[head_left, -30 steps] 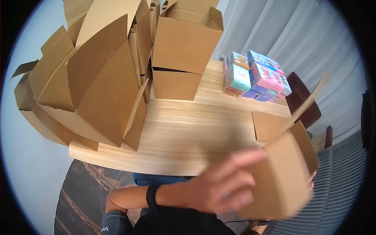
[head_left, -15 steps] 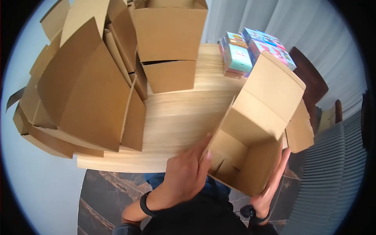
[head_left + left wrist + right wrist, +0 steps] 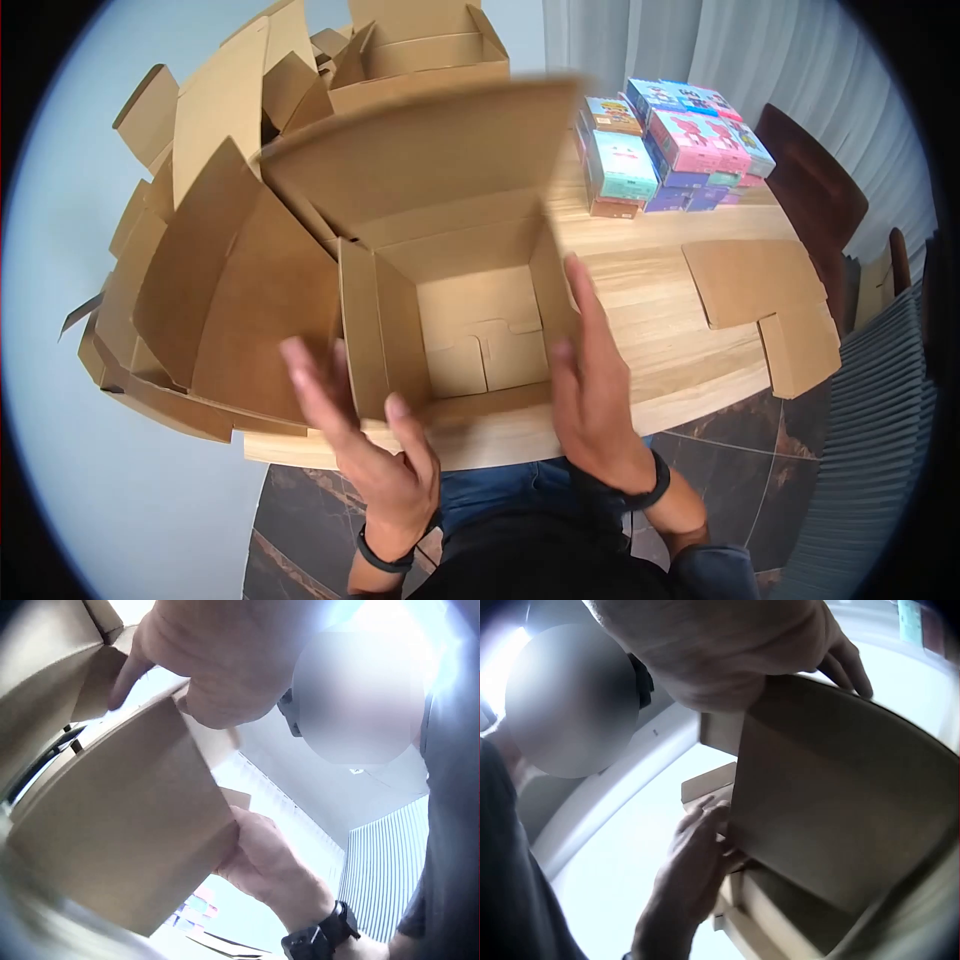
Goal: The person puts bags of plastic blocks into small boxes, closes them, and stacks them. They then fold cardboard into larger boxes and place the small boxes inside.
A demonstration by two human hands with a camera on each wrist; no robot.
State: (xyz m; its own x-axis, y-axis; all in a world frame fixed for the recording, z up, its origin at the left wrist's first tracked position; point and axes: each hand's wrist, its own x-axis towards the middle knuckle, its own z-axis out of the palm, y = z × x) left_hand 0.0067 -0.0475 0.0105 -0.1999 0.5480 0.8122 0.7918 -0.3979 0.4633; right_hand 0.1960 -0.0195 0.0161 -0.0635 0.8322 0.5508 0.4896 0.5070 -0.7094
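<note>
An open cardboard box (image 3: 475, 345) is over the front of the table, its mouth facing up and a long flap (image 3: 430, 160) raised at the far side. Interlocking tabs show on its inner floor. My right hand (image 3: 600, 400) lies along the box's right side with fingers fairly straight. At the near left corner is my left hand (image 3: 380, 465), its fingers spread and thumb raised. The left wrist view shows the box's outer wall (image 3: 124, 817) between both hands. In the right wrist view, another outer wall (image 3: 825, 780) extends below my right hand (image 3: 735, 645).
Opened boxes (image 3: 250, 280) crowd the table's left side, with another tall box (image 3: 425, 65) behind. Colourful small boxes (image 3: 690, 145) are stacked at the back right. A flat cardboard piece (image 3: 755, 285) lies on the right of the table (image 3: 660, 375), near a dark chair (image 3: 815, 170).
The box has moved left from the right front to the middle, between both hands. Its flap now leans over the far side. My left hand's fingers have spread.
</note>
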